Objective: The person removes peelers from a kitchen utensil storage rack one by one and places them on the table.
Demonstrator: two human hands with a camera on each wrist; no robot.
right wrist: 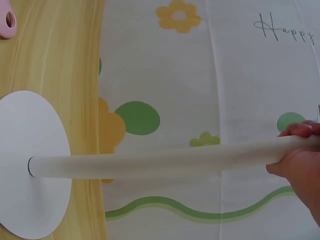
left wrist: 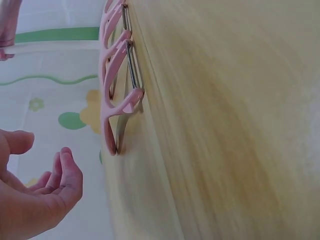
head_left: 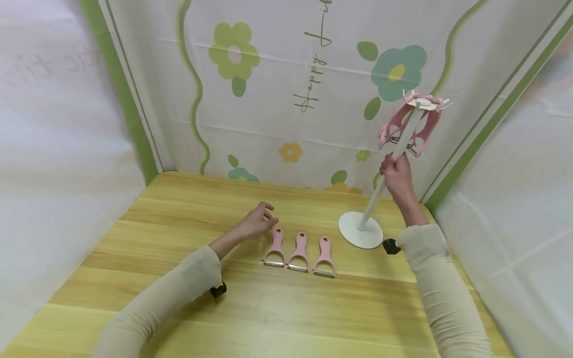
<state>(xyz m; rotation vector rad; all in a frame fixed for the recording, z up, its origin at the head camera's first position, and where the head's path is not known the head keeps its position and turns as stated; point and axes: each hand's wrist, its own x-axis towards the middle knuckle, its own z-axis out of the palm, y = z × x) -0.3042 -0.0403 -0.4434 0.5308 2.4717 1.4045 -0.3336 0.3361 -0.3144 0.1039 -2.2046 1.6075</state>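
Note:
Three pink Y-shaped peelers lie in a row on the wooden table: a left peeler (head_left: 276,247), a middle peeler (head_left: 300,251) and a right peeler (head_left: 325,256), handles pointing to the back. My left hand (head_left: 258,221) hovers close by the left peeler's handle, thumb and fingers apart and loosely bent, holding nothing. With my right hand (head_left: 398,175) I grip the white pole (head_left: 375,201) of a stand, just below its top. From the hooks (head_left: 425,104) up there hang several pink peelers (head_left: 430,130). The stand's round white base (head_left: 353,233) is on the table.
A white curtain (head_left: 277,109) printed with flowers and lettering rises behind the wooden table (head_left: 241,318). Further white fabric walls (head_left: 58,164) close in both sides. Small black wrist devices (head_left: 391,246) sit under both sleeves.

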